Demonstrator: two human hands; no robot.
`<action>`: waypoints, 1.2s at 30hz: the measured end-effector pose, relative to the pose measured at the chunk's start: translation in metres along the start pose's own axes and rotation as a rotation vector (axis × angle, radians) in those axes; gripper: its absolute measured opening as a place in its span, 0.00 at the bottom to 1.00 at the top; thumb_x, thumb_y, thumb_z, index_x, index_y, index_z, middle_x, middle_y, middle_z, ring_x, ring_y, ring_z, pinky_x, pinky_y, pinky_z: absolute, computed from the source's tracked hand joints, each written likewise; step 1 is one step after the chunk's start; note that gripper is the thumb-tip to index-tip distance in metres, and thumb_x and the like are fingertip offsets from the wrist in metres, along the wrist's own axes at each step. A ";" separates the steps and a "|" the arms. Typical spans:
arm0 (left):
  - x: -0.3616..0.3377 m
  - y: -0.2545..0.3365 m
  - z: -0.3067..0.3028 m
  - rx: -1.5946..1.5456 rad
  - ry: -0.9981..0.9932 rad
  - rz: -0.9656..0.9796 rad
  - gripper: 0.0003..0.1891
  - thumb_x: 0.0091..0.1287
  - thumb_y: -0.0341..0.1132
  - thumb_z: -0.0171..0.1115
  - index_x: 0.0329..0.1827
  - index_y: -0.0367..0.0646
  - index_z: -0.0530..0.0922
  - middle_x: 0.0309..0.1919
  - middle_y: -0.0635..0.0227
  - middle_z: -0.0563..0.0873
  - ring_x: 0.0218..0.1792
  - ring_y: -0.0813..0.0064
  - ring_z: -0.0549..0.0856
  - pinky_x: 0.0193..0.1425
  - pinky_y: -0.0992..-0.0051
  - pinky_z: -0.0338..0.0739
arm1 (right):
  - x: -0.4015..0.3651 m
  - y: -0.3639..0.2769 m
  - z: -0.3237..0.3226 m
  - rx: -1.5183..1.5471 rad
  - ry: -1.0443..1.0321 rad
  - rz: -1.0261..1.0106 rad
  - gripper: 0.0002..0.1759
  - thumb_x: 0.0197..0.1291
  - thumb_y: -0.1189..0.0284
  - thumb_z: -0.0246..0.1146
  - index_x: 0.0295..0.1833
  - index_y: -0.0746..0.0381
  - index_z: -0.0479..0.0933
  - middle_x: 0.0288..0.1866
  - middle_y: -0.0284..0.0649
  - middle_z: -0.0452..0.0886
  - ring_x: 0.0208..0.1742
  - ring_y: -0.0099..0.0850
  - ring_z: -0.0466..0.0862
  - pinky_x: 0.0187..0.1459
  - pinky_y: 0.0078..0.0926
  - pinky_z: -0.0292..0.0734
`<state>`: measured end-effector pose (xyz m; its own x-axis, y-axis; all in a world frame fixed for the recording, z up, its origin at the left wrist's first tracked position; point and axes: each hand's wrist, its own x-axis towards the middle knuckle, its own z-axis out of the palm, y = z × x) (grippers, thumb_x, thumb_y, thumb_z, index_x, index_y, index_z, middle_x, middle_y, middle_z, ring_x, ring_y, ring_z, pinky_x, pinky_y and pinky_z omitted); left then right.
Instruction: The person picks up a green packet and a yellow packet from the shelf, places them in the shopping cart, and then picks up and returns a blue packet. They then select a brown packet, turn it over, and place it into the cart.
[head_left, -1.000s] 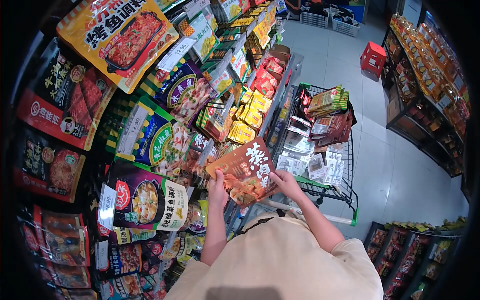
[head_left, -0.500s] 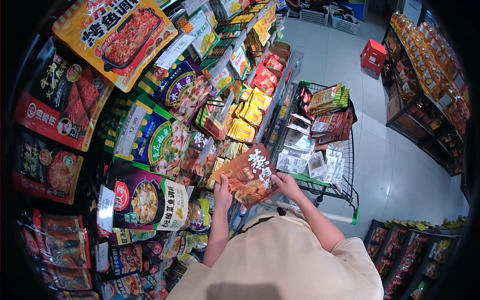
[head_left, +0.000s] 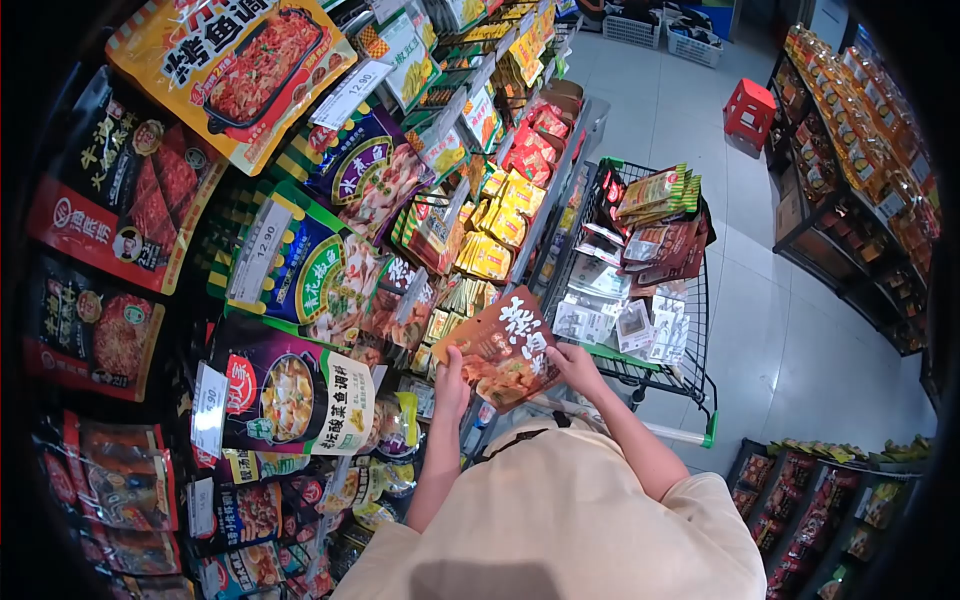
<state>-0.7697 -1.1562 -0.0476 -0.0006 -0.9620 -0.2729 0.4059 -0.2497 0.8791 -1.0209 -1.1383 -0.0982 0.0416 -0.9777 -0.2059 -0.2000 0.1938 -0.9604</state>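
Observation:
Between my two hands is a flat brown seasoning packet [head_left: 500,350] with large white characters and a picture of cooked meat. My left hand [head_left: 452,382] pinches its left edge, thumb on the front. My right hand [head_left: 575,366] grips the right edge in the same way. The fingers behind the packet are hidden. Just beyond it stands a shopping cart [head_left: 702,345] holding stacked seasoning packets [head_left: 655,235] and several white labels [head_left: 600,300].
On the left, a shelf carries hanging sauce bags [head_left: 290,395] and price tags [head_left: 258,250]. Small yellow packets [head_left: 505,220] fill a tray farther along. A red stool [head_left: 748,115] stands on the tiled floor [head_left: 745,290]. More shelves [head_left: 850,150] line the right side.
The packet has shifted very slightly to the right and tilted a little, with both hands still holding it. The cart and shelves look the same.

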 end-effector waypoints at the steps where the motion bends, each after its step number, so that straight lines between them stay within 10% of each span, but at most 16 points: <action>1: -0.001 0.001 0.002 -0.011 0.028 -0.006 0.25 0.78 0.50 0.53 0.61 0.35 0.72 0.53 0.62 0.83 0.51 0.74 0.84 0.57 0.70 0.80 | 0.000 -0.001 0.000 -0.009 0.000 0.004 0.22 0.73 0.60 0.58 0.36 0.71 0.76 0.26 0.41 0.77 0.30 0.25 0.73 0.37 0.31 0.73; 23: 0.010 0.000 -0.003 0.043 0.054 0.012 0.26 0.78 0.50 0.53 0.62 0.33 0.72 0.55 0.62 0.82 0.55 0.74 0.82 0.60 0.71 0.77 | 0.004 0.011 0.004 0.045 -0.014 -0.016 0.20 0.72 0.60 0.57 0.42 0.70 0.78 0.28 0.51 0.80 0.30 0.36 0.79 0.39 0.35 0.75; 25: 0.011 -0.004 -0.006 0.042 0.030 -0.020 0.25 0.78 0.49 0.54 0.62 0.34 0.73 0.55 0.63 0.82 0.55 0.74 0.82 0.60 0.72 0.77 | 0.002 0.010 0.003 0.064 -0.019 0.025 0.20 0.73 0.61 0.57 0.41 0.71 0.79 0.29 0.39 0.81 0.33 0.21 0.76 0.40 0.28 0.75; 36: 0.010 -0.007 -0.006 0.033 0.015 -0.005 0.23 0.77 0.45 0.57 0.65 0.36 0.72 0.58 0.66 0.80 0.59 0.76 0.78 0.64 0.73 0.73 | 0.001 0.008 0.000 0.042 -0.035 0.049 0.21 0.73 0.61 0.57 0.41 0.72 0.78 0.29 0.40 0.81 0.33 0.23 0.76 0.40 0.29 0.75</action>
<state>-0.7675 -1.1638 -0.0591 0.0109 -0.9591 -0.2827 0.3756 -0.2581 0.8901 -1.0228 -1.1381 -0.1063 0.0675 -0.9637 -0.2585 -0.1614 0.2451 -0.9560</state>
